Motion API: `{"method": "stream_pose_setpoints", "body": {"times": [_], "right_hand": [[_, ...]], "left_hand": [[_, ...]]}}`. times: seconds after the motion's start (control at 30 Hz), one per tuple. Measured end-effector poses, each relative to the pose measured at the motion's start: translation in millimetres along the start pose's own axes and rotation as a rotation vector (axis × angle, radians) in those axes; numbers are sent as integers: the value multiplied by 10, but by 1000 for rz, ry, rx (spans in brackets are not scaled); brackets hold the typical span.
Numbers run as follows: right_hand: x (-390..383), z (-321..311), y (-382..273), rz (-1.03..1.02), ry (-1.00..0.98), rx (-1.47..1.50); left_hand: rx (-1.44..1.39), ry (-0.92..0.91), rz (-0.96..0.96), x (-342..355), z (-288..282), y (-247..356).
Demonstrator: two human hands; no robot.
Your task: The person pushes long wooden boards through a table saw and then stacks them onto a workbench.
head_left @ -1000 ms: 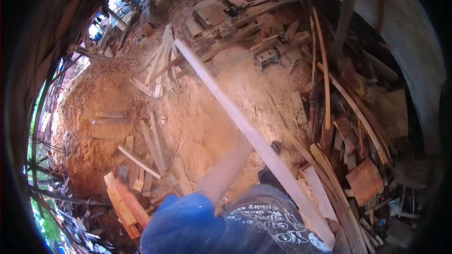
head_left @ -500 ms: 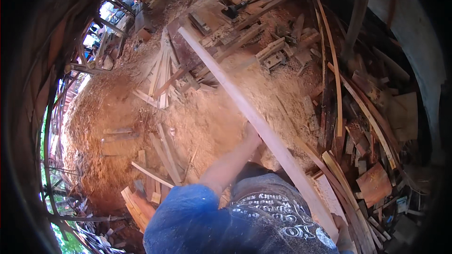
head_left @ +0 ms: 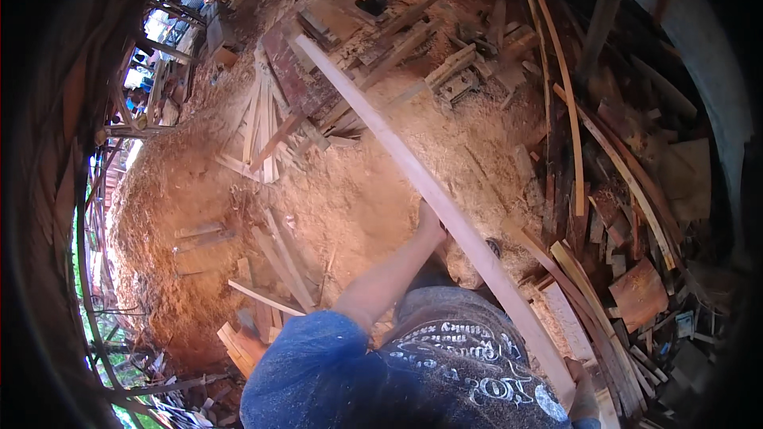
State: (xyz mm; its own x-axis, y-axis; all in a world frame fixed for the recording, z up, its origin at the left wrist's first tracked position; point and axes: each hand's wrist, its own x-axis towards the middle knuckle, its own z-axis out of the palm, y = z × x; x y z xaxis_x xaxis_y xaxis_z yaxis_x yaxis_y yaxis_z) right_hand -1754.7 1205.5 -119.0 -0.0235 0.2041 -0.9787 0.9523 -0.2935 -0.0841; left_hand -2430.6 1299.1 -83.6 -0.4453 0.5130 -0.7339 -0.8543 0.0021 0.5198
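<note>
A long pale pinkish plank (head_left: 397, 159) runs diagonally from the upper middle down to my lower right side. My left hand (head_left: 431, 221) grips it from the left around its middle, its fingers partly hidden beneath the wood. Near its lower end, my right hand (head_left: 582, 381) holds the plank at my side, mostly in shadow. Below lies sawdust-covered ground (head_left: 334, 206), and my dark printed shirt is at the bottom.
Loose slats (head_left: 258, 123) fan out at upper left, beside stacked offcuts and a dark tool (head_left: 369, 1). Long bent strips (head_left: 566, 135) and scrap wood (head_left: 637, 292) crowd the right. A sawdust mound (head_left: 159, 222) rises at left. Posts and an open side border the upper left.
The plank's far tip has risen in the picture, with both hands still on it. The surroundings have shifted as my head moved, and more of my left hand shows.
</note>
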Motion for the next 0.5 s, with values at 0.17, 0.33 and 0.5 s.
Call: {"method": "stream_pose_setpoints", "body": {"times": [0.17,0.33,0.5], "right_hand": [[-94,-111,-164,-106,-15,-178],[-169,-151,-514,58,50,35],[-424,-28,-1145,175,-107,460]], "left_hand": [[24,9,70,140,-97,-7],[204,-144,160,300,-105,95],[275,-116,288,542,-340,358]]}}
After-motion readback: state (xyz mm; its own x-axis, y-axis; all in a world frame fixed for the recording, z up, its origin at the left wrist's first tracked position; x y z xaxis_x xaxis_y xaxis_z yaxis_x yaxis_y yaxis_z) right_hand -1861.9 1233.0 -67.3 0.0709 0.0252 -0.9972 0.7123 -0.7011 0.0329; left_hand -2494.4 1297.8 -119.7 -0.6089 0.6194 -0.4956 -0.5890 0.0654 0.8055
